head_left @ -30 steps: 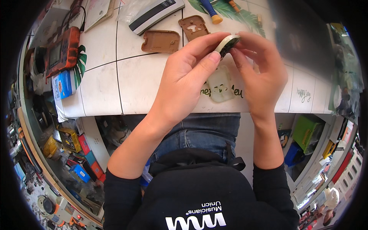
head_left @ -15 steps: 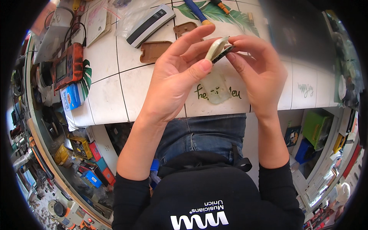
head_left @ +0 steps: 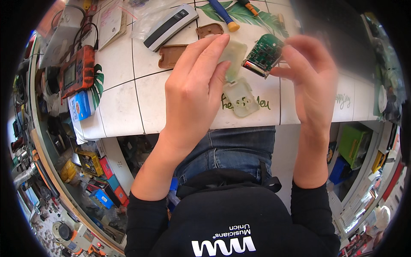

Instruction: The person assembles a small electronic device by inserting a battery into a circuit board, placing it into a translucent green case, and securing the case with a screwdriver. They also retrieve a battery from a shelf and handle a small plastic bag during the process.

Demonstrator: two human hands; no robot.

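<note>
My left hand (head_left: 190,88) is closed around a translucent, pale cream plastic shell (head_left: 235,58), its fingers partly hiding the piece. To the right, my right hand (head_left: 312,70), slightly blurred, pinches a green circuit board (head_left: 266,49) by its right edge. A small cylindrical battery (head_left: 256,67) sits along the board's lower edge. Board and shell are apart from each other, both held above the table. Below them a second pale cream shell half (head_left: 242,100) lies on the white tiled tabletop (head_left: 171,100), near its front edge.
Two brown casing pieces, a larger shell (head_left: 170,55) and a smaller one (head_left: 209,30), lie beyond my left hand. Behind them are a grey-and-black remote (head_left: 171,28), a blue-handled screwdriver (head_left: 222,15) and an orange-and-black screwdriver (head_left: 248,7). A red handheld device (head_left: 77,73) and blue box (head_left: 81,106) stand left.
The circuit board has come away from the cream shell. My right hand has moved right with the board, while my left hand keeps the shell.
</note>
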